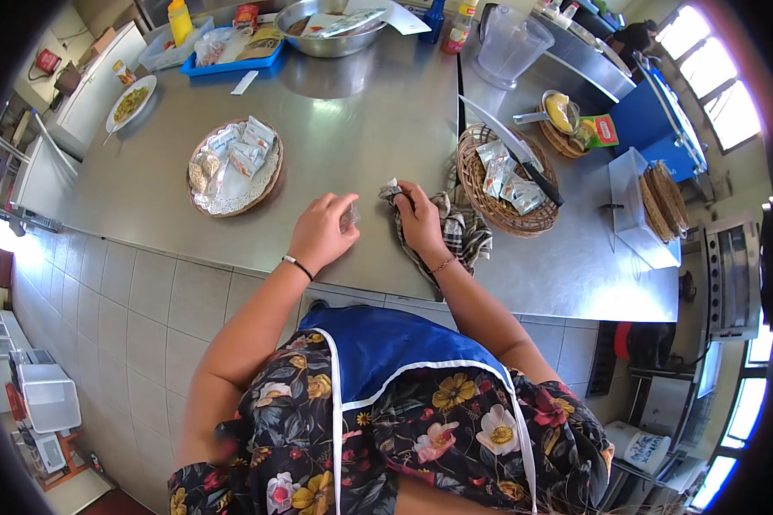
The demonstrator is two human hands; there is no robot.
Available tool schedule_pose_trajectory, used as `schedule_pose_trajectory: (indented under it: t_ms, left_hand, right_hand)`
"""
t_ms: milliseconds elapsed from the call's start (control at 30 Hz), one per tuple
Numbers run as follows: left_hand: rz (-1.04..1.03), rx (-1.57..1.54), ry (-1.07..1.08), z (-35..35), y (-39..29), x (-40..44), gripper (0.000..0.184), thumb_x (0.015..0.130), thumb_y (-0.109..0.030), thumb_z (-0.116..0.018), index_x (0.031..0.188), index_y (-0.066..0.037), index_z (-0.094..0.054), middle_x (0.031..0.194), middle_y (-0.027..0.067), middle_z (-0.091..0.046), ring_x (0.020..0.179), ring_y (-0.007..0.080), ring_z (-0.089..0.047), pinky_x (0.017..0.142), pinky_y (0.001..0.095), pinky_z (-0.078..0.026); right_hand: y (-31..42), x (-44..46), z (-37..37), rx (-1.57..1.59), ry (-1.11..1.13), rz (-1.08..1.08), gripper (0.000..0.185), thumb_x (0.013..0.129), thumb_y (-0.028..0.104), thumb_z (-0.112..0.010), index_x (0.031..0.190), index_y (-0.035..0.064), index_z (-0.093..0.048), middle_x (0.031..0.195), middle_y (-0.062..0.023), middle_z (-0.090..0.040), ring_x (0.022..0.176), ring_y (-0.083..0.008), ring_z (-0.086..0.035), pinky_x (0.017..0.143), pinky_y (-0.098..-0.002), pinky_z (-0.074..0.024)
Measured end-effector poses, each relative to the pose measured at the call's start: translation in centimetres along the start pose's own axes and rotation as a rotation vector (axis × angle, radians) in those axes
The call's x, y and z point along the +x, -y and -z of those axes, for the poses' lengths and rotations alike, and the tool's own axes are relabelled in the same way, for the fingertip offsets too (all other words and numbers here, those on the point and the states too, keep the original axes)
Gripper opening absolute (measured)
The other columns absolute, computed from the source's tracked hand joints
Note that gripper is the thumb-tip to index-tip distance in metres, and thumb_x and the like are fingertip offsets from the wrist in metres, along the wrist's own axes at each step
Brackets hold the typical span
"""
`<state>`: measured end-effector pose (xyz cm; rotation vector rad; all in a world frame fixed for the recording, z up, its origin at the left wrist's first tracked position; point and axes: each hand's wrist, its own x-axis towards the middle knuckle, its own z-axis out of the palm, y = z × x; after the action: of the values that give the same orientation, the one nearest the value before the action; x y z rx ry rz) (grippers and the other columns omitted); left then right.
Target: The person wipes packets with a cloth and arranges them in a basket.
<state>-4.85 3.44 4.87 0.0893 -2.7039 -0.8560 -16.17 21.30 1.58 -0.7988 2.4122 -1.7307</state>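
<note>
My left hand is closed around a small clear packet above the steel table, near its front edge. To its right, my right hand grips a checked cloth, which lies bunched on the table beneath and beside it. A doily-lined wicker basket with several sachets stands to the left. Close to my right hand is another wicker basket, also with sachets. A black-handled knife rests across that basket.
Along the back stand a blue tray, a steel bowl, bottles and a clear pitcher. A plate of food is at the far left. A plastic bin stands at the right. One person is in the background.
</note>
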Motion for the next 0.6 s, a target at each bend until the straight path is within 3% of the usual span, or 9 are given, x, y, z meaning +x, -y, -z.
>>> schedule_pose_trajectory:
  t_ms: [133, 167, 267, 300, 433, 533, 600]
  left_hand:
    - [0.102, -0.658, -0.197, -1.1, 0.3, -0.5, 0.04, 0.077, 0.005, -0.059, 0.116, -0.004, -0.055, 0.102, 0.0087, -0.064, 0.101, 0.0222, -0.065, 0.082, 0.0351, -0.056]
    - [0.138, -0.68, -0.145, -1.5, 0.8, -1.1, 0.042, 0.079, 0.008, -0.057, 0.118, -0.003, -0.049, 0.108, 0.0088, -0.063, 0.107, 0.0165, -0.064, 0.084, 0.0286, -0.054]
    - [0.251, -0.62, -0.112, -2.5, 2.1, -2.9, 0.041, 0.079, 0.008, -0.058, 0.118, -0.002, -0.048, 0.109, 0.0108, -0.063, 0.099, 0.0169, -0.066, 0.084, 0.0292, -0.054]
    - [0.28, -0.585, -0.141, -2.1, 1.5, -3.2, 0.042, 0.076, 0.008, -0.06, 0.117, 0.0, -0.051, 0.109, 0.013, -0.063, 0.089, 0.0172, -0.068, 0.078, 0.0283, -0.055]
    - [0.388, -0.628, -0.151, -2.1, 1.8, -3.6, 0.046, 0.078, 0.008, -0.059, 0.122, 0.001, -0.052, 0.11, 0.0137, -0.064, 0.086, 0.0146, -0.067, 0.076, 0.0276, -0.055]
    - [0.495, -0.769, -0.207, -3.4, 3.2, -3.5, 0.044, 0.08, 0.008, -0.059, 0.123, 0.001, -0.053, 0.106, 0.0124, -0.067, 0.083, 0.0134, -0.066, 0.075, 0.0265, -0.054]
    - [0.573, -0.824, -0.201, -3.9, 4.1, -3.4, 0.041, 0.082, 0.007, -0.06, 0.122, 0.002, -0.054, 0.101, 0.0109, -0.068, 0.083, 0.0126, -0.065, 0.075, 0.0259, -0.053]
  right_hand:
    - [-0.3, -0.1, -0.2, 0.022, -0.032, 0.051, 0.025, 0.096, 0.012, -0.058, 0.119, 0.0011, -0.06, 0.098, -0.0163, -0.07, 0.086, -0.0228, -0.068, 0.079, -0.0317, -0.0514]
    - [-0.5, -0.1, -0.3, 0.014, -0.025, 0.045, 0.026, 0.096, 0.013, -0.058, 0.119, 0.0011, -0.06, 0.098, -0.0169, -0.07, 0.086, -0.0243, -0.068, 0.079, -0.0323, -0.0515]
    - [-0.7, 0.0, -0.2, -0.019, -0.004, 0.055, 0.026, 0.096, 0.013, -0.059, 0.118, 0.0011, -0.061, 0.098, -0.0186, -0.069, 0.087, -0.029, -0.068, 0.079, -0.0341, -0.0517]
    - [-0.7, 0.0, -0.1, -0.034, 0.0, 0.072, 0.026, 0.095, 0.013, -0.059, 0.118, 0.001, -0.062, 0.099, -0.0192, -0.069, 0.087, -0.0308, -0.068, 0.079, -0.0349, -0.0519]
    - [0.4, 0.0, -0.2, -0.057, 0.021, 0.001, 0.026, 0.094, 0.011, -0.06, 0.117, 0.0009, -0.063, 0.103, -0.0211, -0.068, 0.092, -0.0351, -0.067, 0.079, -0.0376, -0.0523]
    - [1.6, -0.2, -0.8, -0.092, -0.001, 0.129, 0.026, 0.093, 0.009, -0.059, 0.117, 0.0011, -0.064, 0.104, -0.0195, -0.069, 0.094, -0.0349, -0.068, 0.079, -0.0378, -0.0538]
    - [2.3, -0.7, -2.1, -0.098, 0.14, 0.316, 0.03, 0.093, 0.011, -0.06, 0.122, 0.003, -0.062, 0.115, -0.017, -0.067, 0.107, -0.0335, -0.064, 0.089, -0.04, -0.0515]
